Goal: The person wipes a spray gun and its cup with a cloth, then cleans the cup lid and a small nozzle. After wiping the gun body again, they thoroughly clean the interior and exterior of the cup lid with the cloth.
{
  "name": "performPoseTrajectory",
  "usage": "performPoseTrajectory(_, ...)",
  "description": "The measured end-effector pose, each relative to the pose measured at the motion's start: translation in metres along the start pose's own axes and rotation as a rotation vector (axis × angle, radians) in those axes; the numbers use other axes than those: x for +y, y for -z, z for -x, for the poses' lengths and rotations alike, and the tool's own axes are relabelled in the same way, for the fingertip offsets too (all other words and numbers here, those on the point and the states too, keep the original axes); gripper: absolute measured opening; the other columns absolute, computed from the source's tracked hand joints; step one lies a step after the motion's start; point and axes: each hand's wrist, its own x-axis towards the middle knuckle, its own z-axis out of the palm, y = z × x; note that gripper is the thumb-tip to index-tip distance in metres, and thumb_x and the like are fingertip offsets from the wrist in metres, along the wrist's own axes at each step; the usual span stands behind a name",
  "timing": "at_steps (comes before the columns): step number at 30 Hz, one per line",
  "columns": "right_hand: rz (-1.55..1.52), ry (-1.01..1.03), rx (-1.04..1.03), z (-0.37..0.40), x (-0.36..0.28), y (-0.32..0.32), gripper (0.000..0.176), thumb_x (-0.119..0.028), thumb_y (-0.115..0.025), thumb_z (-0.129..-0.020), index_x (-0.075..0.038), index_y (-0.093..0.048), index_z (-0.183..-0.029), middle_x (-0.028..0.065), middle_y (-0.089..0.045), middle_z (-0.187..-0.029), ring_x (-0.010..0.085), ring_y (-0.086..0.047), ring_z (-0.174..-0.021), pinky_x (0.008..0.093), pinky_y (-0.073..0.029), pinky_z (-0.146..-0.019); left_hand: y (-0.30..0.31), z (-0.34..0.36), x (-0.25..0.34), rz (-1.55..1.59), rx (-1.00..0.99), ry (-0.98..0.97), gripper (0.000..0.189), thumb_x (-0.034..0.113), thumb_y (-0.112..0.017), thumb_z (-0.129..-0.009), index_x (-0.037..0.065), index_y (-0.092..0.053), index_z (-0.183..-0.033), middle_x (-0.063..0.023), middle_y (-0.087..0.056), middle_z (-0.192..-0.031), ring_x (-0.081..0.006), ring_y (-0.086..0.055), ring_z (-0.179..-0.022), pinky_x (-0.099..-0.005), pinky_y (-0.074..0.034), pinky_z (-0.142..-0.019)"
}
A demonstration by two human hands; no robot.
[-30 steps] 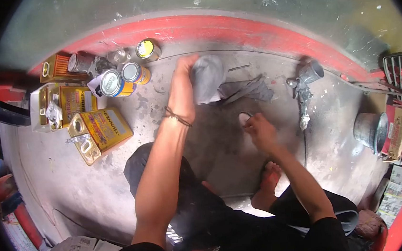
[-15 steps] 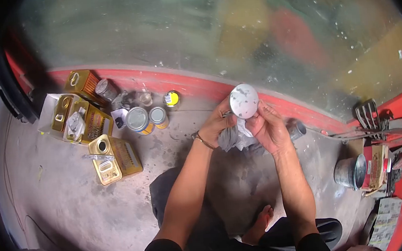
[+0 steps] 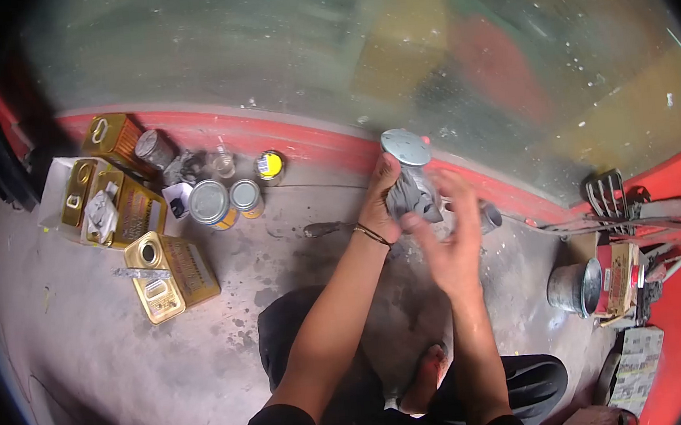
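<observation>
My left hand [image 3: 380,201] is wrapped round a piece with a round, grey-white, dark-flecked top [image 3: 406,147]. A crumpled grey cloth [image 3: 414,196] bunches under that top, against my palm and fingers. Most of the piece's body is hidden by the cloth and hand, so I cannot tell its kind. Just to the right, my right hand [image 3: 450,239] is held with thumb and fingers apart, its fingertips blurred by motion near the cloth. On the floor left of my left wrist lies a dark-handled tool [image 3: 324,229].
An opened gold tin [image 3: 172,276] stands left on the floor, below more gold tins [image 3: 117,204]. Near the wall are two round cans [image 3: 212,204], a yellow-topped can [image 3: 270,166] and a clear cup [image 3: 224,164]. At right are a bucket [image 3: 574,289] and a box [image 3: 621,277].
My right hand has come off the round-topped piece and moved down. The piece now tilts away in my left hand, showing its top at a slant and more of the cloth.
</observation>
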Motion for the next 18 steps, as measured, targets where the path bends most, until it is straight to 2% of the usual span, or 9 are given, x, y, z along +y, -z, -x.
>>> performPoseTrajectory(3, 0.143, 0.081, -0.075, 0.016, 0.032, -0.009, 0.044, -0.014, -0.081, -0.089, 0.000, -0.067, -0.129, 0.0165, -0.072, -0.118, 0.0340, -0.064, -0.108, 0.0442, -0.052, -0.095, 0.004, 0.002, -0.029, 0.139, -0.010, 0.159, 0.078, 0.070, -0.052, -0.102, 0.011, -0.050, -0.153, -0.0069, -0.065, -0.139, -0.0185, -0.063, -0.117, -0.0390, -0.054, -0.102)
performPoseTrajectory(4, 0.091, 0.037, -0.046, 0.016, 0.046, -0.007, 0.034, -0.019, -0.075, -0.098, -0.002, -0.069, -0.127, 0.0136, -0.074, -0.115, 0.0301, -0.065, -0.105, 0.0432, -0.052, -0.093, -0.002, 0.003, -0.033, 0.087, 0.022, 0.165, 0.079, 0.071, -0.052, -0.102, 0.011, -0.051, -0.153, -0.0069, -0.065, -0.138, -0.0188, -0.064, -0.117, -0.0393, -0.054, -0.103)
performPoseTrajectory(6, -0.424, -0.352, 0.105, 0.021, 0.063, 0.003, 0.030, -0.023, -0.069, -0.104, -0.004, -0.069, -0.128, 0.0115, -0.074, -0.117, 0.0268, -0.066, -0.108, 0.0413, -0.052, -0.095, -0.023, 0.007, -0.028, 0.071, 0.147, 0.228, 0.081, 0.076, -0.052, -0.099, 0.013, -0.052, -0.151, -0.0051, -0.065, -0.137, -0.0187, -0.062, -0.117, -0.0400, -0.051, -0.098)
performPoseTrajectory(8, -0.985, -0.479, 0.225, 0.018, 0.073, 0.019, 0.032, -0.029, -0.058, -0.112, -0.006, -0.065, -0.134, 0.0088, -0.072, -0.127, 0.0214, -0.066, -0.118, 0.0407, -0.053, -0.103, -0.024, 0.008, -0.021, 0.072, 0.140, 0.305, 0.081, 0.077, -0.053, -0.099, 0.014, -0.051, -0.149, -0.0036, -0.066, -0.138, -0.0177, -0.059, -0.121, -0.0395, -0.048, -0.096)
performPoseTrajectory(11, -1.290, -0.557, 0.277, 0.000, 0.064, 0.046, 0.039, -0.031, -0.058, -0.112, -0.004, -0.059, -0.140, 0.0094, -0.068, -0.136, 0.0226, -0.066, -0.124, 0.0440, -0.052, -0.109, -0.019, 0.007, -0.021, 0.068, 0.123, 0.386, 0.075, 0.076, -0.056, -0.099, 0.020, -0.048, -0.148, -0.0010, -0.062, -0.146, -0.0182, -0.054, -0.129, -0.0383, -0.042, -0.095)
performPoseTrajectory(13, -1.240, -0.592, 0.339, -0.006, 0.070, 0.057, 0.042, -0.034, -0.058, -0.111, -0.006, -0.057, -0.142, 0.0096, -0.066, -0.138, 0.0227, -0.067, -0.121, 0.0455, -0.053, -0.110, -0.011, 0.004, -0.028, 0.015, 0.120, 0.399, 0.073, 0.074, -0.058, -0.099, 0.022, -0.047, -0.149, -0.0007, -0.060, -0.148, -0.0190, -0.054, -0.129, -0.0386, -0.042, -0.098)
performPoseTrajectory(15, -1.154, -0.635, 0.383, -0.010, 0.081, 0.070, 0.045, -0.037, -0.060, -0.110, -0.007, -0.057, -0.143, 0.0098, -0.068, -0.136, 0.0235, -0.068, -0.119, 0.0454, -0.054, -0.108, -0.011, 0.004, -0.033, 0.005, 0.181, 0.295, 0.075, 0.068, -0.065, -0.098, 0.022, -0.043, -0.153, -0.0024, -0.059, -0.149, -0.0183, -0.054, -0.131, -0.0390, -0.038, -0.107)
performPoseTrajectory(16, -1.101, -0.626, 0.343, -0.011, 0.081, 0.076, 0.038, -0.032, -0.064, -0.109, -0.006, -0.062, -0.137, 0.0072, -0.071, -0.130, 0.0189, -0.069, -0.115, 0.0390, -0.055, -0.105, -0.016, 0.006, -0.032, -0.012, 0.200, 0.238, 0.077, 0.067, -0.067, -0.098, 0.021, -0.043, -0.155, -0.0031, -0.060, -0.148, -0.0179, -0.054, -0.131, -0.0391, -0.037, -0.109)
performPoseTrajectory(18, -0.838, -0.608, 0.327, -0.004, 0.091, 0.065, 0.032, -0.027, -0.066, -0.108, -0.005, -0.065, -0.132, 0.0065, -0.072, -0.125, 0.0166, -0.069, -0.112, 0.0357, -0.056, -0.100, -0.021, 0.008, -0.036, -0.016, 0.229, 0.194, 0.080, 0.064, -0.069, -0.098, 0.019, -0.040, -0.158, -0.0042, -0.060, -0.147, -0.0176, -0.053, -0.133, -0.0388, -0.036, -0.112)
